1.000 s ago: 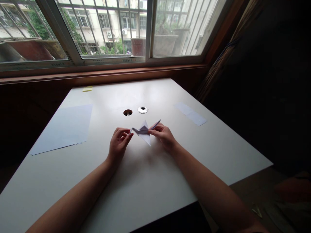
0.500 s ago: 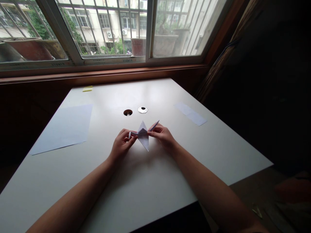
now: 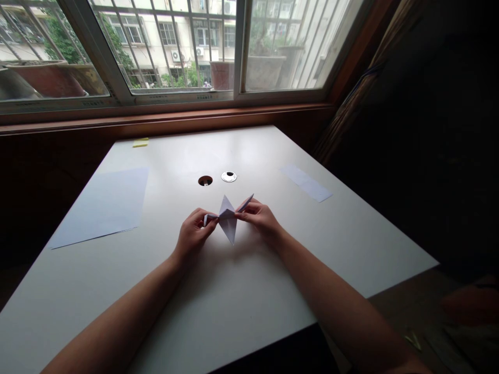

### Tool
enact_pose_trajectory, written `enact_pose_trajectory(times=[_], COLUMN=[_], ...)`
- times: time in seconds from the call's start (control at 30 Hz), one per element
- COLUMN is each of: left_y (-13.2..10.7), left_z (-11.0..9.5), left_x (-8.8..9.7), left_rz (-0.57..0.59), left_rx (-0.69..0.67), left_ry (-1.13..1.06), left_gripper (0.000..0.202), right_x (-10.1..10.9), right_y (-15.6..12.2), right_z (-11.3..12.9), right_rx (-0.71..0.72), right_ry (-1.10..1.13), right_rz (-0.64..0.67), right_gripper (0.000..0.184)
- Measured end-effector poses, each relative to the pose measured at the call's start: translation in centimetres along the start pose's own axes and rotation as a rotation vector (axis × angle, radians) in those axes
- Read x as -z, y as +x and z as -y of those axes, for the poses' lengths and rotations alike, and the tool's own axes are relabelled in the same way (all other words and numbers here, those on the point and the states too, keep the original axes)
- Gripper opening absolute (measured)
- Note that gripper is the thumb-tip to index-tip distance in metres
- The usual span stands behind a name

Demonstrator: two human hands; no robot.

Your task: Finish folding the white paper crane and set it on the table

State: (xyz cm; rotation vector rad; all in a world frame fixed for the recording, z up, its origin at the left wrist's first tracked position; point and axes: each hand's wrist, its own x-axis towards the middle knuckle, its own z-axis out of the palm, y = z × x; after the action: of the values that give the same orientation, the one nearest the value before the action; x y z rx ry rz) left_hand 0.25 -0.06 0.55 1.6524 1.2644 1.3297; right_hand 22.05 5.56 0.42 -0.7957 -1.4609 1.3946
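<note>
Centrally, a folded paper figure (image 3: 228,223) of pale, bluish-white paper is held between the two hands, over a white table (image 3: 218,311). Two broad, pointed flaps extend from its peaked middle, one away from the wearer and one toward the wearer; the narrow left limb ends in a bent-down tip, while the narrow right limb slants upward. The left hand (image 3: 194,227) pinches the left limb between thumb and fingers; the right hand (image 3: 263,221) likewise grips the right limb near its base. Beyond the hands, small dark lettering on the window frame (image 3: 171,97) is too small to read. Just past the figure lie a round hole (image 3: 205,181) and a ring-shaped cover (image 3: 225,179). Flat paper sheets (image 3: 105,208) rest left of the left hand, a creased paper strip (image 3: 307,184) beyond and right of the right hand.
</note>
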Motion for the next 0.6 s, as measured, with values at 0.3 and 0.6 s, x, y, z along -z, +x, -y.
enact_pose_trajectory(times=[0.3,0.6], left_y=[-0.05,0.05], left_z=[0.26,0.0], left_x=[0.0,0.09], left_rz=[-0.043,-0.04], left_rx=[0.01,-0.011], left_ry=[0.004,0.017], left_gripper=[0.015,0.014], right_x=[-0.08,-0.06], right_y=[-0.01,-0.04], right_z=[0.11,-0.03], right_rx=[0.027,0.065], right_ry=[-0.128,-0.136], right_rz=[-0.008,-0.002], right_gripper=[0.028,0.024])
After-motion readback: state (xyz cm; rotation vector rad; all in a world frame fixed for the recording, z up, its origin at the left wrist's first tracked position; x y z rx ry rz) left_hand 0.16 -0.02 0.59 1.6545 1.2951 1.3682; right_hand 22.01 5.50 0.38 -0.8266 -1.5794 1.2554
